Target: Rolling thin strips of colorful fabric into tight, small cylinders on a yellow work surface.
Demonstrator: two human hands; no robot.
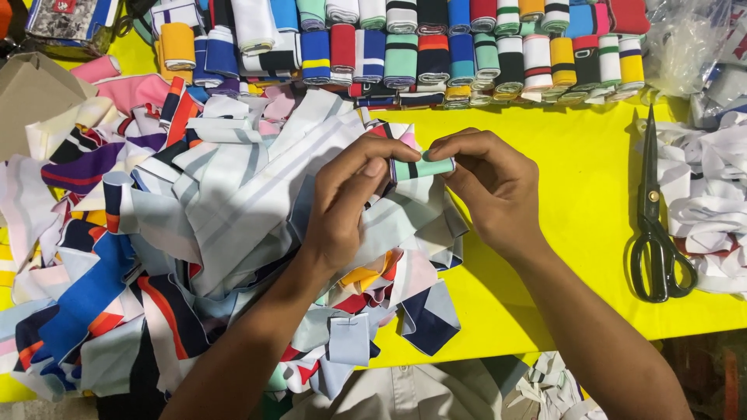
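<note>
A small folded strip of mint-green ribbed fabric (422,167) sits pinched between the left hand (346,206) and the right hand (490,183), fingertips of both closed on its ends. Beneath and left of the hands spreads a heap of striped fabric strips (194,225) on a yellow table (576,163); green-handled scissors (657,225) lie well right of the right hand. Beyond the hands runs a row of rolled strips (436,50), and both forearms angle inward, wrists bent.

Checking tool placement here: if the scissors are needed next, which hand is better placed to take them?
Probably the right hand: the scissors lie on the yellow table to its right. The left hand sits over the strip pile. Both currently pinch the small roll.
</note>
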